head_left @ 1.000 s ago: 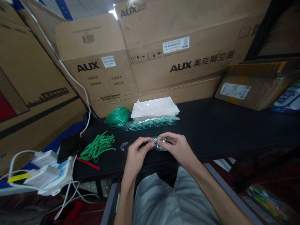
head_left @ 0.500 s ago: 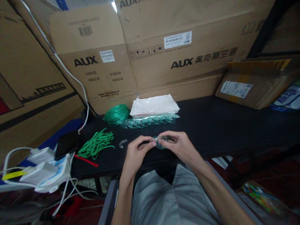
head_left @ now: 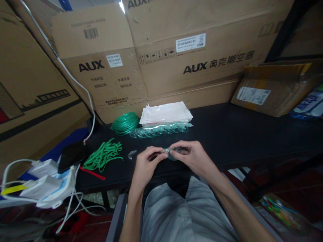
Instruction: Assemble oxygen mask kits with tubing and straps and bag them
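At the front of the black table, my left hand and my right hand meet over a small, clear greenish plastic mask. Both hands pinch it between thumb and fingers, and a pale small part shows where the fingertips come together. Fingers cover much of the mask, so its full outline is hidden. Left of my left hand lies a small clear plastic piece. Behind the hands is a row of nested clear green masks.
A coil of green tubing and a stack of white packets sit at the back. Green elastic straps, a red cord and white power adapters are on the left. Cardboard boxes wall the table's rear.
Both hands keep their grip on the mask with only slight finger movement; the mask is turned a little. The view has shifted very slightly. Everything else stays put.
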A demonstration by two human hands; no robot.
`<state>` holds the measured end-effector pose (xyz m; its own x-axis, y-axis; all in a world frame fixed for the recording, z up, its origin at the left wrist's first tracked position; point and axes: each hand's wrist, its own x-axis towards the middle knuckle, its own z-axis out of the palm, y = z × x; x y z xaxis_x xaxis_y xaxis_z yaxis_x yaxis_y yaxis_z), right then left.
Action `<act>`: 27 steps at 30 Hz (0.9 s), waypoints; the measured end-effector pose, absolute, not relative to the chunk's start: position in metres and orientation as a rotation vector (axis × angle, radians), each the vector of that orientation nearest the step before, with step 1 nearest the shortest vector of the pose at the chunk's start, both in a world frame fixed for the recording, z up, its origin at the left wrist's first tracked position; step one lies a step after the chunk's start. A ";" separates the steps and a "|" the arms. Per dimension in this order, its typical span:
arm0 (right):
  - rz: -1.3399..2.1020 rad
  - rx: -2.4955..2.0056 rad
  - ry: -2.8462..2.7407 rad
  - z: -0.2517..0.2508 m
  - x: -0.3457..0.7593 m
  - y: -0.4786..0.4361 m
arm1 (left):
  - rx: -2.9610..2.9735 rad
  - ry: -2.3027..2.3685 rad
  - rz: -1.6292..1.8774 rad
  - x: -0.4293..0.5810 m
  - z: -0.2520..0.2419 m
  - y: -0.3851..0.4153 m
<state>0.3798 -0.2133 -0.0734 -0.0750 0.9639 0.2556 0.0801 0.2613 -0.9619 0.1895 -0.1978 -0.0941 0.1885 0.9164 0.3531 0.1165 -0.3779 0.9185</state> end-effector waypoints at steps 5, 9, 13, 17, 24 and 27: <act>1.034 -1.032 -1.474 -0.070 0.384 -0.214 | 1.741 0.999 1.239 0.188 -0.095 -0.198; 1.092 -1.012 -1.494 -0.065 0.387 -0.217 | 1.778 0.998 1.211 0.187 -0.095 -0.198; 1.171 -0.985 -1.505 -0.062 0.392 -0.218 | 1.800 0.977 1.193 0.185 -0.094 -0.200; 1.273 -0.957 -1.498 -0.062 0.396 -0.219 | 1.812 0.942 1.185 0.185 -0.091 -0.202; 1.414 -0.858 -1.413 -0.071 0.392 -0.217 | 1.853 0.920 1.192 0.189 -0.087 -0.204; 1.431 -0.848 -1.382 -0.075 0.390 -0.216 | 1.869 0.900 1.192 0.189 -0.086 -0.205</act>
